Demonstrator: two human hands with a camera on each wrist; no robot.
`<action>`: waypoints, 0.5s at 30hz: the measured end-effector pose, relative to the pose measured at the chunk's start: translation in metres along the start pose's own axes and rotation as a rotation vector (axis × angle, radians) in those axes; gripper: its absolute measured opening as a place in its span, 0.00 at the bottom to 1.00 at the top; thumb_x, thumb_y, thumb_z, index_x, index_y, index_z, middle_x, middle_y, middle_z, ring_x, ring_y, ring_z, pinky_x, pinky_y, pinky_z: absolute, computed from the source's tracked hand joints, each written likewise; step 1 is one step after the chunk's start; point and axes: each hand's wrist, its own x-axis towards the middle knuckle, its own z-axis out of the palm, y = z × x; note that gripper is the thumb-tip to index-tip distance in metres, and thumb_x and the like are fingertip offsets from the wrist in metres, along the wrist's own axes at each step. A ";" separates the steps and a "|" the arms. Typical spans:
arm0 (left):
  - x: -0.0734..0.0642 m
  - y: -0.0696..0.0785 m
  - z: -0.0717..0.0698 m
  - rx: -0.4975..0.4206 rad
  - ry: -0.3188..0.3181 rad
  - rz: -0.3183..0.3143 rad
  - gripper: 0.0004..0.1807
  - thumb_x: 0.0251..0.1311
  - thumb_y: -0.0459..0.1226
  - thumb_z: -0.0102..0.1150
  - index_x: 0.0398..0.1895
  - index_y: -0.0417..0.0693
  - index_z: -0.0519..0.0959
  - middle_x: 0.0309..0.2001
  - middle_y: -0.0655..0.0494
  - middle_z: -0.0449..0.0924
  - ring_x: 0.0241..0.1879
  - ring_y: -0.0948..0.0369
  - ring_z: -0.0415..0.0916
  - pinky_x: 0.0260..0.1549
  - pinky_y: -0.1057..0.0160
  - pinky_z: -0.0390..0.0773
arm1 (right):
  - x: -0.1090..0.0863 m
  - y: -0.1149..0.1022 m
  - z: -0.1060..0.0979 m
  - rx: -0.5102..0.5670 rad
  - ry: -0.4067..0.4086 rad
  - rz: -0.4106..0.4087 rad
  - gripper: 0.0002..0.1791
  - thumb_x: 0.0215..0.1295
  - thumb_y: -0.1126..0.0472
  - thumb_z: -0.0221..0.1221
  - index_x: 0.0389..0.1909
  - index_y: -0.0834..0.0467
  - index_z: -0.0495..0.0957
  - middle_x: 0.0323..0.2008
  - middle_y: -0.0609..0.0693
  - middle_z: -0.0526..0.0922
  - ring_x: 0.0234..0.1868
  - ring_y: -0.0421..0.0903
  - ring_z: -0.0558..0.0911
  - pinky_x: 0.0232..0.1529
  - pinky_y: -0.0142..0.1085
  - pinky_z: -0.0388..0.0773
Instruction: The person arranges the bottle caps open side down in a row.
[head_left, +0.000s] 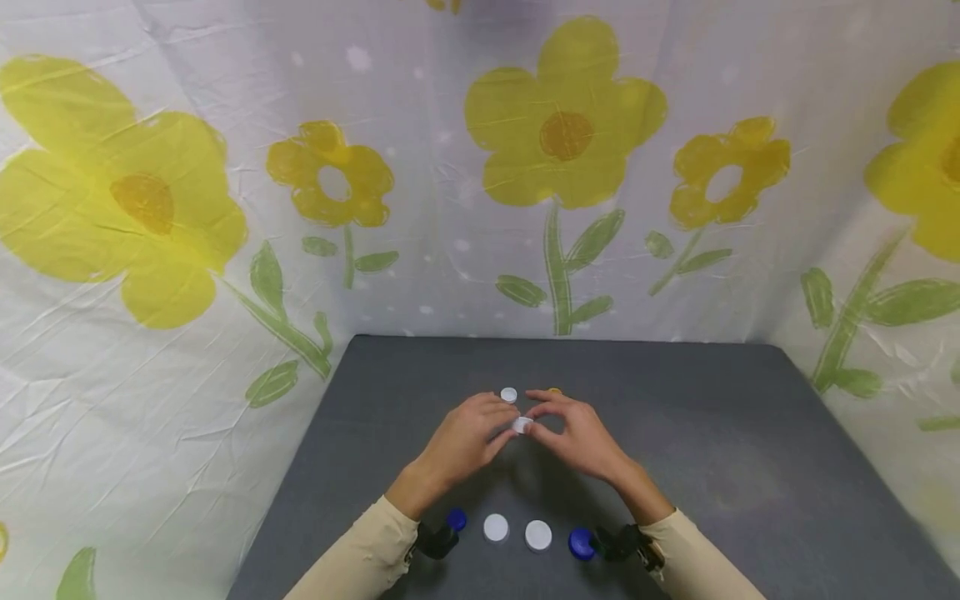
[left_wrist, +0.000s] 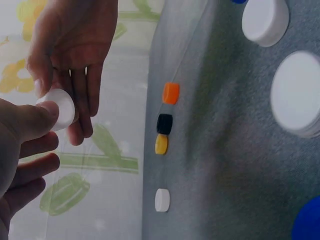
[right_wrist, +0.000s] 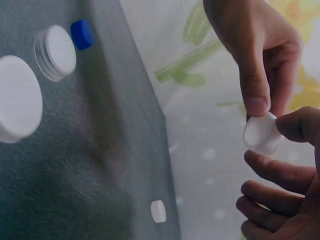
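A small round white cap (head_left: 522, 425) is held up between my two hands above the dark table. My left hand (head_left: 468, 437) pinches it, with the thumb lying on its flat face in the left wrist view. From the other side my right hand (head_left: 581, 433) grips the cap's edge between thumb and index finger, its other fingers spread apart. The right wrist view shows the same white cap (right_wrist: 262, 134) between both thumbs. Just beyond the hands, another white cap (head_left: 508, 395) lies on the table.
Nearer me stand two white lids (head_left: 496, 527) (head_left: 538, 535) between two blue caps (head_left: 456, 519) (head_left: 581, 543). Along the far side lie an orange cap (left_wrist: 171, 93), a black cap (left_wrist: 164, 123) and a yellow cap (left_wrist: 161, 144). A flowered curtain (head_left: 420, 275) hangs behind the table.
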 end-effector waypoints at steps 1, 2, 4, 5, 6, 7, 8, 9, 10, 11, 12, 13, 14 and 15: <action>0.000 0.001 0.000 -0.010 -0.002 -0.003 0.12 0.59 0.38 0.71 0.45 0.46 0.86 0.45 0.56 0.88 0.51 0.57 0.83 0.60 0.54 0.76 | -0.001 0.001 0.000 0.019 -0.009 0.015 0.12 0.68 0.45 0.62 0.42 0.47 0.87 0.63 0.49 0.80 0.67 0.52 0.75 0.61 0.54 0.75; -0.001 0.001 0.001 -0.019 -0.002 -0.008 0.11 0.60 0.38 0.70 0.45 0.46 0.86 0.45 0.56 0.88 0.51 0.57 0.84 0.60 0.54 0.76 | -0.002 0.001 0.000 0.030 -0.012 0.027 0.13 0.68 0.44 0.62 0.43 0.46 0.88 0.63 0.47 0.80 0.68 0.51 0.75 0.62 0.53 0.74; -0.001 0.002 0.001 -0.042 -0.001 -0.034 0.10 0.60 0.38 0.70 0.44 0.47 0.87 0.44 0.56 0.88 0.50 0.56 0.84 0.59 0.54 0.77 | -0.004 0.003 0.000 0.029 -0.002 0.028 0.14 0.69 0.43 0.61 0.43 0.46 0.88 0.63 0.46 0.80 0.68 0.51 0.74 0.62 0.53 0.74; -0.002 0.002 0.002 -0.049 0.000 -0.051 0.10 0.61 0.38 0.69 0.44 0.47 0.87 0.44 0.56 0.88 0.50 0.57 0.84 0.58 0.55 0.78 | -0.005 0.004 0.000 0.019 0.012 0.014 0.14 0.68 0.43 0.62 0.44 0.46 0.88 0.62 0.46 0.81 0.69 0.51 0.74 0.63 0.54 0.73; -0.002 0.002 0.003 -0.060 0.003 -0.072 0.09 0.60 0.37 0.70 0.43 0.47 0.87 0.43 0.56 0.89 0.50 0.56 0.84 0.57 0.55 0.79 | -0.006 0.005 0.000 0.002 0.031 -0.006 0.14 0.67 0.44 0.63 0.45 0.47 0.88 0.62 0.46 0.81 0.69 0.50 0.74 0.62 0.54 0.74; -0.002 0.003 0.004 -0.071 0.007 -0.095 0.09 0.60 0.37 0.70 0.43 0.46 0.87 0.43 0.56 0.89 0.49 0.56 0.85 0.56 0.56 0.79 | -0.007 0.006 0.000 -0.014 0.055 -0.034 0.14 0.66 0.45 0.64 0.46 0.48 0.87 0.62 0.46 0.81 0.68 0.50 0.75 0.61 0.54 0.75; -0.002 0.003 0.004 -0.088 0.012 -0.119 0.09 0.60 0.37 0.70 0.42 0.46 0.87 0.42 0.56 0.89 0.48 0.56 0.85 0.54 0.56 0.80 | -0.007 0.006 0.000 -0.039 0.083 -0.072 0.15 0.65 0.47 0.66 0.47 0.49 0.87 0.62 0.47 0.81 0.67 0.50 0.76 0.60 0.53 0.76; -0.002 0.004 0.004 -0.101 0.016 -0.141 0.09 0.59 0.38 0.71 0.42 0.46 0.87 0.41 0.56 0.89 0.47 0.57 0.85 0.52 0.57 0.81 | -0.008 0.007 0.000 -0.066 0.111 -0.108 0.15 0.63 0.48 0.68 0.47 0.50 0.87 0.62 0.47 0.81 0.66 0.50 0.77 0.59 0.53 0.77; -0.002 0.005 0.003 -0.117 0.020 -0.165 0.09 0.59 0.38 0.71 0.41 0.46 0.88 0.40 0.56 0.89 0.46 0.57 0.85 0.50 0.57 0.82 | -0.009 0.007 0.000 -0.085 0.137 -0.147 0.17 0.61 0.50 0.70 0.48 0.51 0.86 0.62 0.48 0.81 0.66 0.50 0.77 0.58 0.52 0.77; -0.002 0.005 0.004 -0.138 0.023 -0.187 0.09 0.59 0.38 0.71 0.41 0.46 0.88 0.40 0.55 0.89 0.45 0.58 0.86 0.49 0.58 0.83 | -0.010 0.008 0.000 -0.106 0.161 -0.186 0.18 0.58 0.52 0.72 0.49 0.52 0.86 0.62 0.49 0.80 0.65 0.51 0.78 0.58 0.52 0.77; -0.002 0.006 0.004 -0.159 0.024 -0.209 0.08 0.58 0.38 0.71 0.40 0.46 0.88 0.40 0.54 0.89 0.44 0.58 0.86 0.47 0.58 0.83 | -0.010 0.008 0.000 -0.119 0.180 -0.221 0.20 0.56 0.54 0.73 0.50 0.54 0.86 0.62 0.50 0.80 0.65 0.51 0.78 0.59 0.51 0.77; -0.001 0.007 0.003 -0.184 0.021 -0.233 0.08 0.59 0.38 0.71 0.40 0.45 0.88 0.39 0.54 0.90 0.43 0.59 0.86 0.45 0.59 0.84 | -0.011 0.009 0.001 -0.128 0.194 -0.256 0.21 0.55 0.56 0.74 0.50 0.55 0.85 0.62 0.51 0.80 0.65 0.52 0.78 0.61 0.49 0.76; -0.001 0.007 0.003 -0.210 0.015 -0.258 0.08 0.59 0.38 0.71 0.40 0.45 0.88 0.39 0.54 0.90 0.42 0.60 0.87 0.43 0.59 0.84 | -0.012 0.009 0.001 -0.135 0.206 -0.287 0.23 0.53 0.58 0.75 0.51 0.55 0.85 0.62 0.52 0.80 0.65 0.52 0.77 0.64 0.47 0.74; -0.001 0.008 0.003 -0.240 0.008 -0.284 0.08 0.59 0.39 0.71 0.40 0.45 0.89 0.39 0.54 0.90 0.41 0.60 0.87 0.42 0.59 0.84 | -0.012 0.009 0.001 -0.132 0.215 -0.316 0.24 0.52 0.59 0.76 0.52 0.56 0.84 0.62 0.53 0.79 0.65 0.53 0.77 0.67 0.45 0.71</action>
